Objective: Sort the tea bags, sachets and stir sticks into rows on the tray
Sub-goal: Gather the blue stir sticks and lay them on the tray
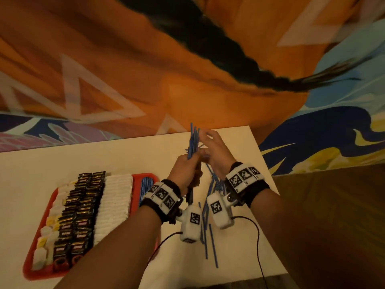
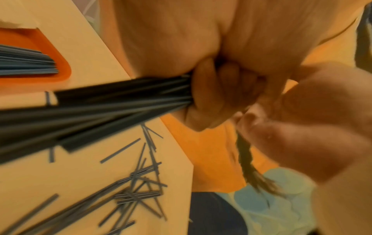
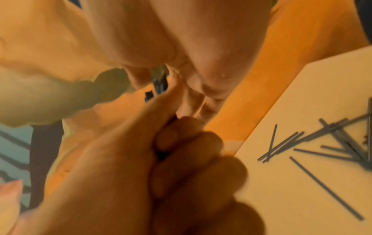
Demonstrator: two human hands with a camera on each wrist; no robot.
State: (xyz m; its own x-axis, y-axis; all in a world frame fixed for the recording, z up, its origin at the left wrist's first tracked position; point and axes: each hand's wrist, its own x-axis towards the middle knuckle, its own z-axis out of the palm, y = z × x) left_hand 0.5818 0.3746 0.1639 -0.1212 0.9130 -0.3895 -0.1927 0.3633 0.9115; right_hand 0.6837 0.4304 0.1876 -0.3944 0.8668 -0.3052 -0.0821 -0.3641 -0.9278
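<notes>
My left hand (image 1: pixel 187 166) grips a bundle of blue stir sticks (image 1: pixel 193 140) upright above the white table; the fingers (image 2: pixel 211 95) curl round the bundle (image 2: pixel 100 111). My right hand (image 1: pixel 209 147) pinches the bundle's upper ends, with stick tips showing between thumb and fingers (image 3: pixel 175 76). Loose stir sticks (image 1: pixel 208 226) lie scattered on the table under both wrists. At the left, the red tray (image 1: pixel 135 184) holds rows of white tea bags (image 1: pixel 58 205), dark sachets (image 1: pixel 81 205), white sachets (image 1: pixel 116 201) and laid blue sticks (image 1: pixel 145 186).
The table (image 1: pixel 62 159) ends close behind the hands and just right of the right wrist. An orange garment and a dark braid (image 1: pixel 208 38) hang over the far side. Black cables (image 1: pixel 258 247) trail from the wrist cameras across the near table.
</notes>
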